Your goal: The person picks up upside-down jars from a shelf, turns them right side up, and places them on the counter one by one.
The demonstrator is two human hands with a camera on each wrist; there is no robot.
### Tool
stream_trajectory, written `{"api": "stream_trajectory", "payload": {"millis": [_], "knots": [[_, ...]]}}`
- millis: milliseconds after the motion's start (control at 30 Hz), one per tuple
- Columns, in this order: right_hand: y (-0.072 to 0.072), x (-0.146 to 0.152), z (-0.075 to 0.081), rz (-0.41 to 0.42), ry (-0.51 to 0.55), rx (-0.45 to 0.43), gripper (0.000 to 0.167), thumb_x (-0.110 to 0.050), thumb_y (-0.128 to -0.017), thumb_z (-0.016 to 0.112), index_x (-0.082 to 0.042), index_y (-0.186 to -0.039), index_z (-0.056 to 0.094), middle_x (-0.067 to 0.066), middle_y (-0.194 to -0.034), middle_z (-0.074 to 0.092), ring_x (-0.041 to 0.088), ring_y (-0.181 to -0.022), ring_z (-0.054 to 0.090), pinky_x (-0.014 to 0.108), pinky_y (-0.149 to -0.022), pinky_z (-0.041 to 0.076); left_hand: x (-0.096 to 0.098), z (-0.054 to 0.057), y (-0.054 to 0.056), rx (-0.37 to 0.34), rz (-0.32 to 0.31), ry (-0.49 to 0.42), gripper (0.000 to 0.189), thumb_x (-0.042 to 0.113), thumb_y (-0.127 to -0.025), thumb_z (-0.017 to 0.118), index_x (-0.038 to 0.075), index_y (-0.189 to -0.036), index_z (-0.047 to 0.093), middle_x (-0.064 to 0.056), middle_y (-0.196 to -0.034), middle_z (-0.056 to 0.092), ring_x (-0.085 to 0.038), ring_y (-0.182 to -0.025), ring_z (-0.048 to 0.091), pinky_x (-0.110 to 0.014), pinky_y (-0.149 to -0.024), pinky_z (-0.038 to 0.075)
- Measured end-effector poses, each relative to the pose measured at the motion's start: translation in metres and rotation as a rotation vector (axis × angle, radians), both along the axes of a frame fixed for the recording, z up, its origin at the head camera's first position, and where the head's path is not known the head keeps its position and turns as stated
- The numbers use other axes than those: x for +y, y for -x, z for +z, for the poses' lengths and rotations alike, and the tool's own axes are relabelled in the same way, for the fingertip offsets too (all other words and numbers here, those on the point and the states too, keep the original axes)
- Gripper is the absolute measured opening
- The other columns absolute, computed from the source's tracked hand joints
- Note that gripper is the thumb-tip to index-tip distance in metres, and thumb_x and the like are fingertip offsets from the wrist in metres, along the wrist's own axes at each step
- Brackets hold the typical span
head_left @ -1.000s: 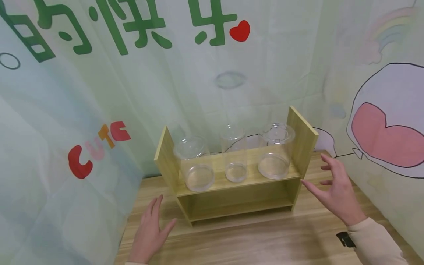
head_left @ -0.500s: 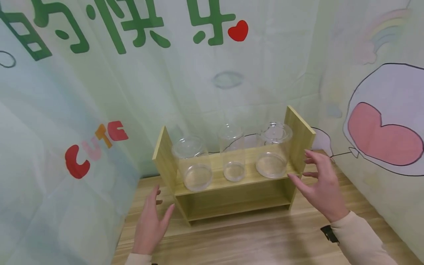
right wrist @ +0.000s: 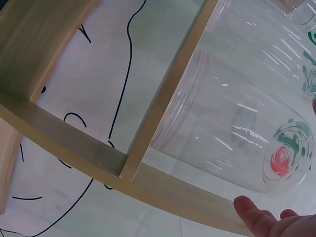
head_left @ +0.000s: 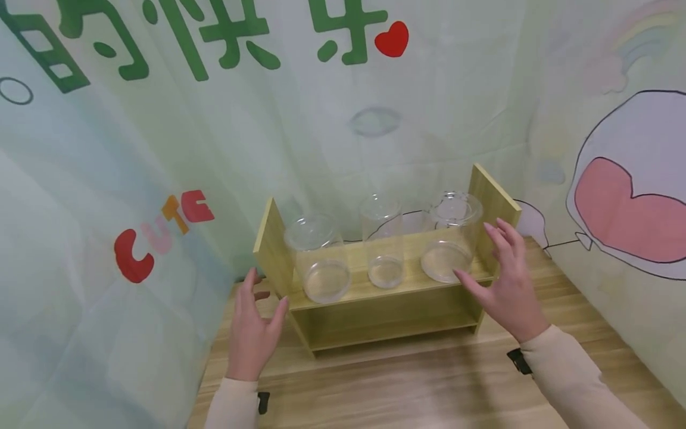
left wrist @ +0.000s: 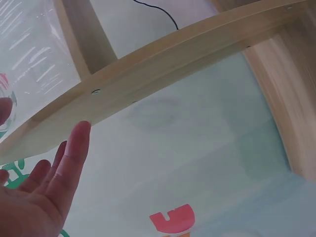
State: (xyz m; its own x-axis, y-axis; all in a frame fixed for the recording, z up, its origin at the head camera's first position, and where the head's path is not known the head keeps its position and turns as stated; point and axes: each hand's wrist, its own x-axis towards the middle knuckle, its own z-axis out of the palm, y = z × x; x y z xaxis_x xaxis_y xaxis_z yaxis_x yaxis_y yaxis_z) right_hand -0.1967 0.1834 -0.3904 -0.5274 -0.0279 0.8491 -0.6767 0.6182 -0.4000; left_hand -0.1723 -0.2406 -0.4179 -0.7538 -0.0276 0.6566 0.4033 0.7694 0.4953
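Three clear lidded jars stand upright in a row on the upper board of a small wooden shelf [head_left: 386, 345]. A wide jar [head_left: 324, 262] is at the left, a slim jar [head_left: 383, 247] in the middle, and another wide jar [head_left: 450, 241] at the right. My left hand [head_left: 253, 339] is beside the shelf's left side panel [head_left: 274, 256], thumb and fingers spread with nothing between them. At the other end, my right hand [head_left: 511, 292] is also spread and holds nothing. Its fingers overlap the right side panel [head_left: 490, 199], and its thumb tip overlaps the right jar's base.
The shelf stands on a wood-grain table [head_left: 407, 387], near its back edge. Behind and at both sides hangs a printed cloth [head_left: 300, 131] with green characters and a red heart. Below the jars runs a lower shelf board [head_left: 391, 333].
My left hand has moved up and forward alongside the shelf's left panel. My right hand has moved left, from beyond the shelf to its right panel. The jars stay in place.
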Motion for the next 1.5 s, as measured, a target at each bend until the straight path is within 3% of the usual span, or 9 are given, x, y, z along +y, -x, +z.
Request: {"api": "stream_trajectory", "payload": {"millis": [67,200,300,433,500,633,867,1133,1500], "knots": [[0.003,0.0,-0.001,0.008,0.015,-0.003,0.087,-0.058,-0.086,0.066,0.004,-0.142,0.043,0.032,-0.146,0.032,0.045,-0.124,0.041,0.012,-0.094,0.035,0.002,0.004,0.003,0.022,-0.019,-0.018,0.085,0.007,-0.087,0.075,0.007,-0.155,0.022,-0.023,-0.137,0.044,-0.036,-0.105,0.06,-0.036,-0.054,0.058],[0.007,-0.002,-0.003,0.022,0.04,-0.019,0.085,-0.027,-0.076,0.084,0.001,-0.144,0.042,0.028,-0.15,0.029,0.044,-0.126,0.04,0.013,-0.094,0.035,0.005,0.011,0.007,0.058,-0.024,-0.038,0.085,0.003,-0.086,0.074,0.007,-0.154,0.023,-0.023,-0.137,0.043,-0.037,-0.105,0.059,-0.032,-0.053,0.057],[0.009,-0.005,-0.003,0.009,0.037,-0.033,0.092,-0.007,-0.065,0.086,0.001,-0.145,0.041,0.026,-0.151,0.028,0.042,-0.128,0.04,0.027,-0.097,0.042,0.006,0.016,0.009,0.053,-0.02,-0.058,0.084,0.003,-0.087,0.073,0.009,-0.155,0.023,-0.021,-0.139,0.042,-0.035,-0.107,0.059,-0.032,-0.054,0.057],[0.012,-0.008,-0.001,-0.011,0.033,-0.035,0.093,-0.009,-0.065,0.086,0.002,-0.145,0.039,0.027,-0.151,0.029,0.044,-0.131,0.038,0.054,-0.099,0.043,0.009,0.022,0.011,0.022,-0.041,-0.096,0.084,0.005,-0.09,0.07,0.013,-0.157,0.018,-0.02,-0.143,0.038,-0.038,-0.113,0.056,-0.037,-0.059,0.059],[0.014,-0.01,0.001,-0.018,0.036,-0.037,0.094,-0.012,-0.067,0.086,0.002,-0.146,0.038,0.027,-0.151,0.028,0.045,-0.133,0.035,0.06,-0.101,0.04,0.011,0.025,0.013,0.017,-0.052,-0.112,0.085,0.005,-0.091,0.068,0.014,-0.157,0.016,-0.02,-0.145,0.036,-0.04,-0.114,0.054,-0.04,-0.06,0.059],[0.02,-0.014,0.004,-0.033,0.043,-0.032,0.094,-0.02,-0.072,0.085,0.0,-0.148,0.035,0.027,-0.152,0.026,0.043,-0.138,0.03,0.059,-0.107,0.035,0.012,0.03,0.017,0.047,-0.063,-0.113,0.087,0.002,-0.09,0.068,0.017,-0.158,0.014,-0.021,-0.148,0.032,-0.042,-0.113,0.052,-0.046,-0.06,0.059],[0.031,-0.02,0.005,-0.068,0.029,0.009,0.089,-0.058,-0.086,0.066,-0.002,-0.148,0.036,0.025,-0.156,0.023,0.042,-0.142,0.024,0.064,-0.11,0.026,0.014,0.036,0.022,0.185,-0.1,0.017,0.089,-0.01,-0.085,0.066,0.008,-0.155,0.014,-0.028,-0.145,0.031,-0.043,-0.105,0.054,-0.047,-0.059,0.058],[0.038,-0.027,-0.001,-0.093,0.042,0.003,0.093,-0.009,-0.066,0.091,-0.002,-0.144,0.041,0.025,-0.155,0.025,0.046,-0.139,0.028,0.065,-0.106,0.032,0.014,0.033,0.024,0.173,-0.081,0.066,0.081,-0.012,-0.087,0.059,0.007,-0.154,0.017,-0.027,-0.139,0.038,-0.035,-0.092,0.056,-0.042,-0.054,0.054],[0.041,-0.028,-0.002,-0.083,0.058,0.017,0.084,-0.002,-0.065,0.091,0.003,-0.134,0.043,0.025,-0.154,0.027,0.04,-0.14,0.032,0.046,-0.11,0.036,0.012,0.031,0.024,0.115,-0.066,0.04,0.078,-0.008,-0.09,0.058,0.011,-0.154,0.018,-0.029,-0.13,0.05,-0.043,-0.095,0.062,-0.054,-0.065,0.056]]}}
